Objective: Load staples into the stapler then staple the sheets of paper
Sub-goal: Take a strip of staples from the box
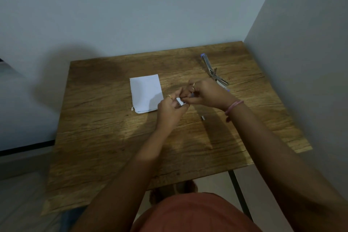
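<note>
A small stack of white paper sheets [146, 93] lies flat near the middle of the wooden table [105, 137]. The stapler [211, 69] lies swung wide open at the far right, its metal channel exposed. My left hand [169, 110] holds a small white staple box [180, 101] above the table, just right of the paper. My right hand [206, 93] meets it, fingertips pinched on something thin at the box; whether it is a staple strip is too small to tell. Both hands hover in front of the stapler.
A tiny pale object [203, 118] lies on the table under my right wrist. Walls close in behind the table and along its right side. A dark metal table leg [238, 192] shows at the near right corner.
</note>
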Motion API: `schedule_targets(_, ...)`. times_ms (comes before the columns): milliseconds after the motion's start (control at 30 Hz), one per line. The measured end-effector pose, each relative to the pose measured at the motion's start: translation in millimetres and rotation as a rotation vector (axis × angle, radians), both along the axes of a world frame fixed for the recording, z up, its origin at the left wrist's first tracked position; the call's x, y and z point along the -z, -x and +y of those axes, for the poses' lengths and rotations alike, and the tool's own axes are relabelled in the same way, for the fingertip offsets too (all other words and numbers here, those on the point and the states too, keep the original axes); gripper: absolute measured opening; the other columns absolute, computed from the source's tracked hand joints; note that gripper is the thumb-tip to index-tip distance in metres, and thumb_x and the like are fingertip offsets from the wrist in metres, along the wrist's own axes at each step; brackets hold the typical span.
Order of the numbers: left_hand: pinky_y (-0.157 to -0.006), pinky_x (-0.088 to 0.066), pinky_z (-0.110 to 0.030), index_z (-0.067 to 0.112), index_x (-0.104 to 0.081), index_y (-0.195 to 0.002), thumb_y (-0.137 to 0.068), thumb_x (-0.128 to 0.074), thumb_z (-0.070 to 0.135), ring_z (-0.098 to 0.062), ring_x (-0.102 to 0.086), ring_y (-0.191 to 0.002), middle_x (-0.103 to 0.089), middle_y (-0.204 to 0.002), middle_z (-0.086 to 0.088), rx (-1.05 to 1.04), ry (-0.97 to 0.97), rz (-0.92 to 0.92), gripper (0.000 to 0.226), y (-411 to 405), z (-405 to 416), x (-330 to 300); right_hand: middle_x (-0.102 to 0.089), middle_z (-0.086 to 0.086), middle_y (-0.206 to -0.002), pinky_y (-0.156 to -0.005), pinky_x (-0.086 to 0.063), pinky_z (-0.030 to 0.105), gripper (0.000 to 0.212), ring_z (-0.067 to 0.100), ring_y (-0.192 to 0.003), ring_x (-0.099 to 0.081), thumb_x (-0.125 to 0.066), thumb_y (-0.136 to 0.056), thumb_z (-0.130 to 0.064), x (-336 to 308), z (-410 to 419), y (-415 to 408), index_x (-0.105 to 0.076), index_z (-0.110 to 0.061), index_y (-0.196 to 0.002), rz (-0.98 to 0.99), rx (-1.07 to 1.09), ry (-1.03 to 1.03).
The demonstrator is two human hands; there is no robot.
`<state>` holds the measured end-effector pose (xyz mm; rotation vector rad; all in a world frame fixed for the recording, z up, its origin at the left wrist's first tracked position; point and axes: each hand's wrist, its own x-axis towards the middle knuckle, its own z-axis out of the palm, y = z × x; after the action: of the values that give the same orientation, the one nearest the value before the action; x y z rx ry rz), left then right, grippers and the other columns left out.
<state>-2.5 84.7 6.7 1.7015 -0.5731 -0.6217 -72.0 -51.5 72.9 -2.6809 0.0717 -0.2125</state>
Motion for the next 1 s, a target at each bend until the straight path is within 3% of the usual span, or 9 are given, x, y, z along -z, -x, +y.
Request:
schedule_targets(100,-0.089,-0.053,-0.026,0.016,-0.049,-0.138,-0.081,-0.073,0.008,-0.005,-0.066,-0.102,-0.069,-0.120,0.000,-0.003,0.000,-0.003,0.062,-0.8,1.7,-0.7,-0.066,0.007,-0.081,-0.067,-0.050,0.042,0.015,0.020,-0.071,-0.061,-0.071,-0.084,-0.020,-1.8,0.4,1.1,-0.076,-0.010,-0.094,0.012,-0.028,-0.044)
schedule_targets(233,-0.083,-0.054,-0.018,0.015,-0.053,-0.135,-0.080,-0.074,0.006,-0.001,-0.066,-0.101,-0.067,-0.123,0.001,-0.016,0.029,0.044,0.059,-2.5,4.4,-2.5,-0.065,-0.002,-0.081,-0.068,-0.050,0.024,0.014,0.006,-0.074,-0.061,-0.069,-0.085,-0.013,-1.0,-10.3,10.2,-0.075,-0.007,-0.097,-0.106,0.120,-0.259)
schedule_targets(433,-0.084,-0.055,-0.020,0.015,-0.055,-0.133,-0.080,-0.074,0.004,-0.005,-0.065,-0.108,-0.064,-0.129,-0.001,-0.016,0.087,0.057,0.057,-2.7,3.2,-4.4,-0.063,0.006,-0.120,-0.097,-0.048,0.029,0.028,0.014,-0.111,-0.060,-0.053,-0.095,-0.007,16.3,-8.1,21.1,-0.060,-0.005,-0.122,-0.138,0.503,-0.772)
schedule_targets(533,-0.086,-0.054,-0.019,0.014,-0.054,-0.134,-0.080,-0.075,0.005,0.000,-0.064,-0.105,-0.063,-0.130,-0.001,-0.017,0.090,0.047,0.059,-2.4,0.7,-4.5,-0.064,0.000,-0.115,-0.091,-0.048,0.022,0.027,0.007,-0.103,-0.060,-0.049,-0.098,-0.012,25.5,2.5,21.7,-0.058,-0.012,-0.124,-0.054,0.544,-0.963)
schedule_targets(600,-0.091,-0.053,-0.024,0.013,-0.051,-0.136,-0.079,-0.076,0.007,-0.006,-0.062,-0.112,-0.060,-0.134,-0.002,-0.006,0.080,0.044,0.062,-2.6,-0.9,-4.7,-0.065,-0.003,-0.108,-0.090,-0.047,0.021,0.026,0.004,-0.100,-0.060,-0.046,-0.099,-0.013,28.5,8.2,20.4,-0.058,-0.016,-0.122,-0.044,0.552,-1.057)
schedule_targets(700,-0.097,-0.051,-0.030,0.012,-0.047,-0.139,-0.078,-0.077,0.010,-0.016,-0.058,-0.121,-0.056,-0.138,-0.005,0.006,0.046,0.039,0.069,-3.0,-2.2,-5.4,-0.065,-0.002,-0.104,-0.088,-0.047,0.019,0.029,0.003,-0.095,-0.060,-0.042,-0.100,-0.011,28.1,12.6,18.1,-0.056,-0.009,-0.126,-0.055,0.577,-1.126)
schedule_targets(833,-0.088,-0.050,-0.020,0.012,-0.042,-0.143,-0.078,-0.076,0.010,-0.017,-0.058,-0.121,-0.055,-0.139,-0.007,0.005,0.023,0.010,0.073,-3.9,-2.4,-4.6,-0.065,0.003,-0.106,-0.086,-0.049,0.018,0.026,0.007,-0.095,-0.061,-0.039,-0.100,-0.008,25.8,22.4,15.8,-0.061,-0.016,-0.113,0.000,0.483,-1.160)
schedule_targets(900,-0.086,-0.049,-0.015,0.012,-0.040,-0.144,-0.079,-0.076,0.010,-0.016,-0.058,-0.121,-0.055,-0.139,-0.007,0.007,0.025,0.010,0.074,-4.7,-1.5,-4.3,-0.067,0.001,-0.102,-0.082,-0.050,0.016,0.025,0.005,-0.090,-0.062,-0.040,-0.100,-0.008,24.9,25.3,14.1,-0.061,-0.020,-0.109,-0.005,0.459,-1.174)
schedule_targets(1000,-0.083,-0.049,-0.010,0.013,-0.040,-0.144,-0.081,-0.073,0.008,-0.005,-0.058,-0.112,-0.057,-0.136,-0.006,0.002,0.024,-0.018,0.071,-5.5,0.4,-3.4,-0.068,0.003,-0.095,-0.082,-0.051,0.019,0.020,0.006,-0.085,-0.064,-0.048,-0.097,-0.008,25.1,27.1,12.8,-0.064,-0.011,-0.110,0.000,0.439,-1.115)
